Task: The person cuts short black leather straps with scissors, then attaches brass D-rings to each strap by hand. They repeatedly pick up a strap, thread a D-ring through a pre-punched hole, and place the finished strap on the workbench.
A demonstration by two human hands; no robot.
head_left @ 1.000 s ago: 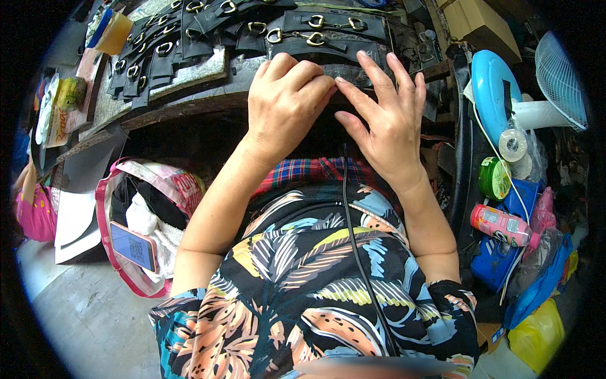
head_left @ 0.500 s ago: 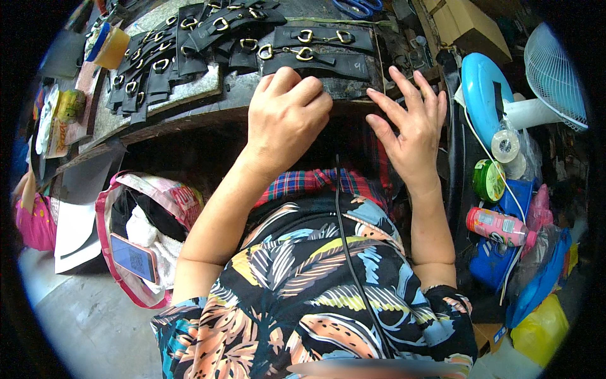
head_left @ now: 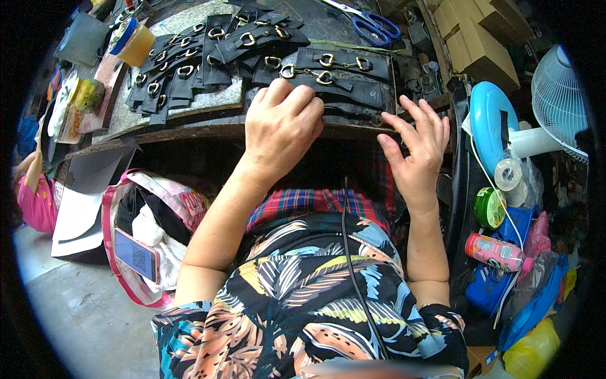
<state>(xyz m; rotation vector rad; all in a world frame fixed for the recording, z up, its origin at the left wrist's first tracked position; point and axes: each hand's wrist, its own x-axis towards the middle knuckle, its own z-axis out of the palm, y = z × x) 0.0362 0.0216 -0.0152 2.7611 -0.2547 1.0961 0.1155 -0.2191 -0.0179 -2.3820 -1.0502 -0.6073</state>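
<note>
My left hand (head_left: 282, 129) is curled into a fist at the front edge of the workbench; whatever its fingers hold, if anything, is hidden. Just beyond it lies a black strap (head_left: 356, 92) with a brass-coloured ring and clasp and a pale handwritten mark. Behind that strap is another black strap (head_left: 372, 68) with metal fittings. My right hand (head_left: 416, 151) hovers to the right, fingers spread and bent, holding nothing visible. To the left, several black straps with metal rings (head_left: 180, 85) are heaped on a pale slab (head_left: 221, 98).
Blue-handled scissors (head_left: 372, 28) lie at the back of the bench. A tub of amber stuff (head_left: 136, 49) stands at the far left. On the right are a blue and white fan (head_left: 489, 120), a pink bottle (head_left: 495, 251) and cardboard boxes (head_left: 480, 47). A bag with a phone (head_left: 136, 254) sits lower left.
The whole view has shifted, so the bench sits lower and the scissors show more fully. My left hand stays curled and my right hand stays spread.
</note>
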